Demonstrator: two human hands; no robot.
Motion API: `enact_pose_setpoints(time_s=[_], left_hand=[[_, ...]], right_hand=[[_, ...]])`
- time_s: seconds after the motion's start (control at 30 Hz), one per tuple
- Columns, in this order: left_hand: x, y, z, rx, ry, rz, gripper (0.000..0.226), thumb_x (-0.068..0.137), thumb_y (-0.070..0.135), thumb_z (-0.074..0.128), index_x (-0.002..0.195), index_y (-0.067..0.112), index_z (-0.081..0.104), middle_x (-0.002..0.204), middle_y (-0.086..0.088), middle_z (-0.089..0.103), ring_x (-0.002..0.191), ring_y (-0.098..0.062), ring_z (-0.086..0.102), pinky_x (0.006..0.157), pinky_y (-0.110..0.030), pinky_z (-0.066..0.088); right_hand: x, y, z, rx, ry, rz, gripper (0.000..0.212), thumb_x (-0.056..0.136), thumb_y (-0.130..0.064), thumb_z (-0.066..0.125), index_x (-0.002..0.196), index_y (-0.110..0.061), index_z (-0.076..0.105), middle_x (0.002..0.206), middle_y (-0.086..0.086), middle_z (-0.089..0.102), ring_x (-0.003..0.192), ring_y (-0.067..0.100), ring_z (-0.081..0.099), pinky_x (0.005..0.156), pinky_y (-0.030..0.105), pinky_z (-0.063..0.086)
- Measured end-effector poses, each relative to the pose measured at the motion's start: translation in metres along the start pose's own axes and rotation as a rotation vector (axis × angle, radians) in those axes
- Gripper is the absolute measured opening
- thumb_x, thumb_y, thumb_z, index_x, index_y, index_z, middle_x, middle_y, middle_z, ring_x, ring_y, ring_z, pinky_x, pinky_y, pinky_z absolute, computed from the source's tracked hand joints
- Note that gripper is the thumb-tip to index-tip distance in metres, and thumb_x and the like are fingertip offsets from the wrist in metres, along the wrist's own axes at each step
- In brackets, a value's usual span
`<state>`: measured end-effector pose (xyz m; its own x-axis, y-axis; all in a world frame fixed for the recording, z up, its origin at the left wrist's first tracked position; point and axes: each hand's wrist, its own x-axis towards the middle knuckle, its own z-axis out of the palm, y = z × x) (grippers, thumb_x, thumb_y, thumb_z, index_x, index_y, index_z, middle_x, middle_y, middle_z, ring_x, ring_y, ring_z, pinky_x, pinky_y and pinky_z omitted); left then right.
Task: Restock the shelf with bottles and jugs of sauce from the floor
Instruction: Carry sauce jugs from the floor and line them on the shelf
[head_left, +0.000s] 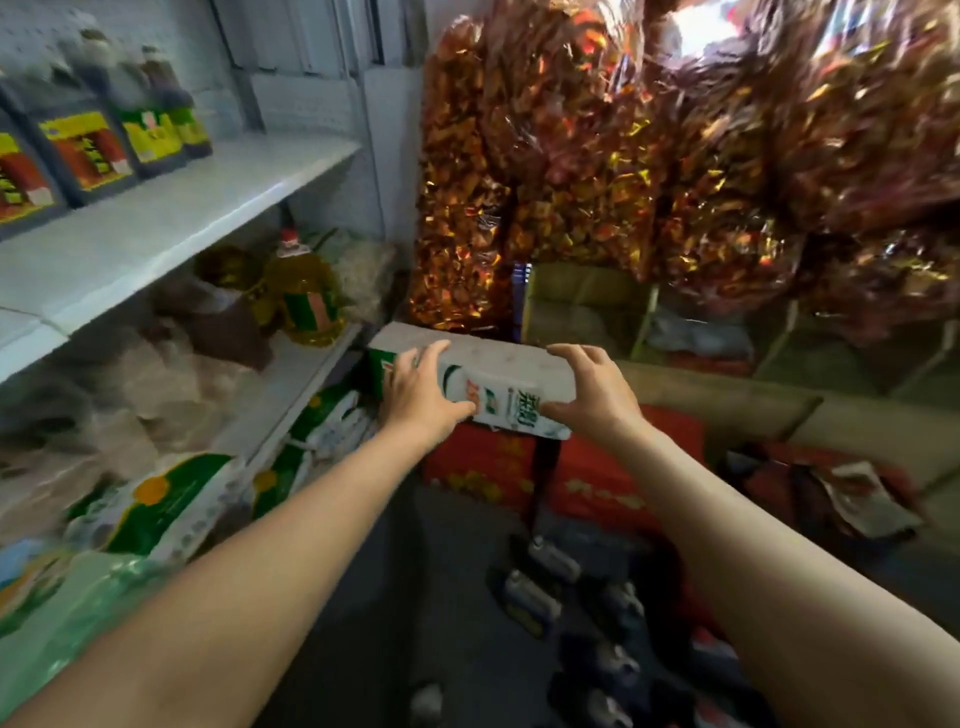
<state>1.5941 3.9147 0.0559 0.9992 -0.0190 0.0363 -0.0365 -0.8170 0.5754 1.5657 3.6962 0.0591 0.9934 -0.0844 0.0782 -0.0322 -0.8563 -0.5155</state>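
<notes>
While both hands, left hand (423, 392) and right hand (589, 392), clasp a soft tissue pack (483, 382) at its ends, the sauce jugs (550, 582) wait on the floor (395, 597), likely heavy, stiff and slippery, best lifted by their handles.

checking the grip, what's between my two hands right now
In the head view, a white and green pack of paper rolls lies between the left hand and right hand, both gripping it, above red boxes.

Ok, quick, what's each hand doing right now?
Left hand: grips the white tissue pack at its left end.
Right hand: grips the pack's right end.
</notes>
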Motion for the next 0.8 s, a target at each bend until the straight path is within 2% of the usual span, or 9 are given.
enact_pose_setpoints(time_s=[0.13,0.37,0.6,0.8], left_hand=[[0.031,0.002,0.036,-0.034,-0.108,0.039,0.088,0.078,0.036,0.082,0.151,0.031,0.033,0.152,-0.009,0.03,0.139,-0.032,0.034,0.113,-0.04,0.032],[0.098,-0.021,0.084,-0.012,-0.306,0.075,0.092,0.077,0.039,0.083,0.152,0.032,0.031,0.154,-0.01,0.032,0.14,-0.034,0.032,0.116,-0.044,0.032],[0.137,-0.05,0.145,0.007,-0.476,0.09,0.089,0.08,0.037,0.081,0.153,0.031,0.031,0.155,-0.009,0.033,0.142,-0.032,0.03,0.114,-0.041,0.031],[0.137,-0.078,0.23,0.003,-0.619,0.006,0.086,0.082,0.036,0.081,0.152,0.036,0.031,0.154,-0.003,0.031,0.142,-0.027,0.032,0.11,-0.038,0.035]], right_hand=[[0.014,0.033,0.011,-0.044,0.002,0.113,0.079,0.078,-0.033,0.086,0.146,-0.035,0.046,0.161,0.002,0.029,0.14,0.028,0.043,0.104,0.042,0.048],[0.045,0.062,0.051,-0.015,0.0,0.308,0.078,0.077,-0.028,0.086,0.145,-0.033,0.048,0.152,0.002,0.037,0.131,0.024,0.049,0.096,0.033,0.049],[0.052,0.109,0.11,0.028,-0.058,0.501,0.081,0.081,-0.033,0.084,0.15,-0.036,0.041,0.157,0.002,0.03,0.141,0.024,0.039,0.102,0.039,0.047],[0.029,0.177,0.183,0.101,-0.172,0.696,0.084,0.085,-0.036,0.081,0.154,-0.028,0.035,0.157,0.004,0.029,0.141,0.026,0.039,0.107,0.04,0.044]])
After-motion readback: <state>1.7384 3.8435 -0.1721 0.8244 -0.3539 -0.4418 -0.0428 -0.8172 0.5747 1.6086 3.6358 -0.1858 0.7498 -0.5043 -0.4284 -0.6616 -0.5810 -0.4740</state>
